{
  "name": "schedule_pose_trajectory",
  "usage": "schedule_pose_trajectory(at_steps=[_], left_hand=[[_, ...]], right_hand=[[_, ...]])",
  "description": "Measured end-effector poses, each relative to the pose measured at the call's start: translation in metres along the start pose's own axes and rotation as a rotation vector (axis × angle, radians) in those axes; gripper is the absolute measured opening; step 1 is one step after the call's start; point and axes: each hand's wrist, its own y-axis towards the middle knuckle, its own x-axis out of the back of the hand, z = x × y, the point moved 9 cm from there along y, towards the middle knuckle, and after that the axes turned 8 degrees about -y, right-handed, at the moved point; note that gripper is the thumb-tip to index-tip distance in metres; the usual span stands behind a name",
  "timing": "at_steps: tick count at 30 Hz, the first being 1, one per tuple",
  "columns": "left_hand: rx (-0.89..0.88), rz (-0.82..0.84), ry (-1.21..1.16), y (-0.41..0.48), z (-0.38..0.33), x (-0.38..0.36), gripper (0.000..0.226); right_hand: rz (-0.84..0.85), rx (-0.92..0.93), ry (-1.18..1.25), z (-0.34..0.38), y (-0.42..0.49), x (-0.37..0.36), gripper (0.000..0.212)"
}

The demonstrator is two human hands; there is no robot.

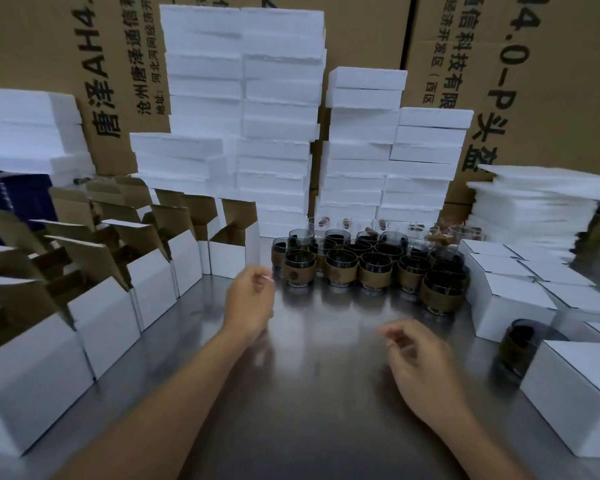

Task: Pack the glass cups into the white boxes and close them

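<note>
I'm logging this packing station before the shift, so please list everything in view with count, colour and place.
open boxes: a row, too overlapped to count, white with brown insides, along the left
glass cups: well over a dozen, dark with brown sleeves, clustered centre back
lone cup: one, same kind, right, beside the closed boxes
closed boxes: several, white, right side
foam blocks: tall stacks, white, behind the cups
foam sheets: one pile, white, back right
cartons: several, brown, printed, along the back
dark boxes: a few, navy, far left
table: one, silver metal, under everything
left hand: empty, near the cups
right hand: empty, over the table's middle
</note>
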Motion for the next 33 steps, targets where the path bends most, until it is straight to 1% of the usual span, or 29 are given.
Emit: schedule_pose_trajectory(at_steps=[2, 5, 7, 9, 12, 18, 21, 24, 26, 30, 33], left_hand=[[-0.002, -0.050, 0.108, 0.023, 0.008, 0.013, 0.018], [-0.008, -0.099, 0.250, 0.051, 0.016, 0.027, 0.037], [-0.029, -0.097, 0.327, 0.064, 0.017, 0.030, 0.048], [-0.038, -0.049, 0.424, 0.073, 0.020, 0.028, 0.053], [-0.021, 0.028, 0.567, 0.080, 0.023, 0.021, 0.049], [-0.067, -0.060, 0.625, 0.079, 0.007, 0.026, 0.032], [-0.111, -0.050, 0.647, 0.071, -0.003, 0.026, 0.026], [-0.244, -0.046, 0.704, 0.055, -0.023, 0.023, 0.024], [-0.383, -0.061, 0.727, 0.038, -0.044, 0.019, 0.021], [-0.671, -0.074, 0.748, -0.017, -0.093, 0.006, 0.016], [-0.751, -0.004, 0.700, -0.059, -0.118, -0.012, 0.016]], right_hand=[[0.011, 0.040, -0.045, 0.004, -0.001, -0.002, 0.044], [0.019, 0.055, -0.077, 0.006, -0.001, -0.004, 0.041], [0.017, 0.066, -0.103, 0.006, -0.001, -0.005, 0.040], [0.028, 0.077, -0.147, 0.006, -0.001, -0.007, 0.040], [0.051, 0.076, -0.170, 0.003, -0.001, -0.009, 0.042], [0.066, 0.064, -0.154, -0.001, -0.001, -0.011, 0.046], [0.056, 0.069, -0.140, 0.001, -0.001, -0.010, 0.046], [0.033, 0.073, -0.128, 0.003, -0.001, -0.007, 0.041], [0.027, 0.070, -0.144, 0.003, -0.001, -0.006, 0.036], [0.036, 0.058, -0.183, 0.006, -0.003, -0.004, 0.032], [0.081, 0.042, -0.134, 0.008, -0.005, -0.005, 0.033]])
